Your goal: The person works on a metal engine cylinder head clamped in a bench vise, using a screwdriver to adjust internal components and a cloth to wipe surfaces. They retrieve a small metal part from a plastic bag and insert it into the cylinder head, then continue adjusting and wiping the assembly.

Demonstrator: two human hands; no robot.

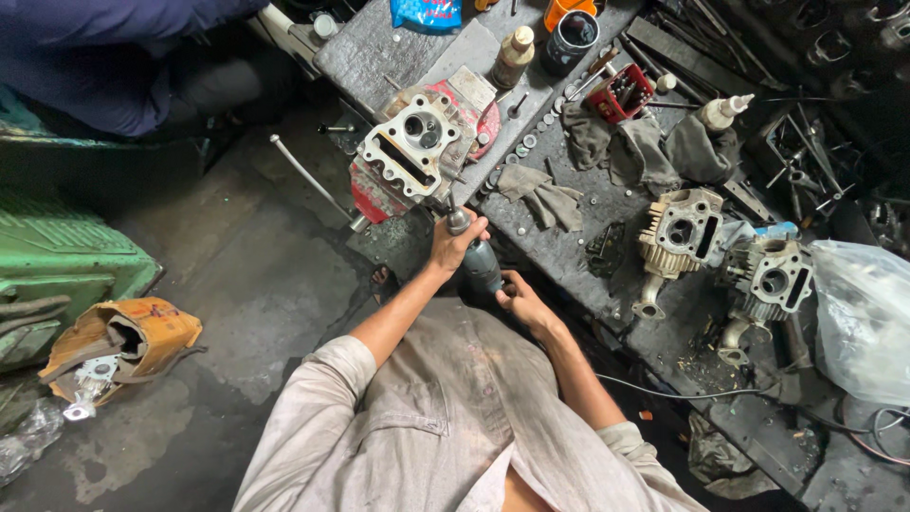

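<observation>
Person's pale shirt fills lower frame. Left hand (453,242) wraps front of grey power tool (477,258); right hand (519,301) closed round rear. Tool's long axis points up-left at cylinder head (414,150) clamped in red vise (379,194), just ahead of left hand. Tip contact probably made, hard to tell. Rags, two more heads on bench (569,256).

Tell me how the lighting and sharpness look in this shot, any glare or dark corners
Head view: soft even light on the pale metal cylinder head clamped in the red vise; both hands on the grey power tool look sharp. The top right corner falls into deep shadow; the clear plastic bag is brightly lit; wide-angle bending shows at the edges.
</observation>
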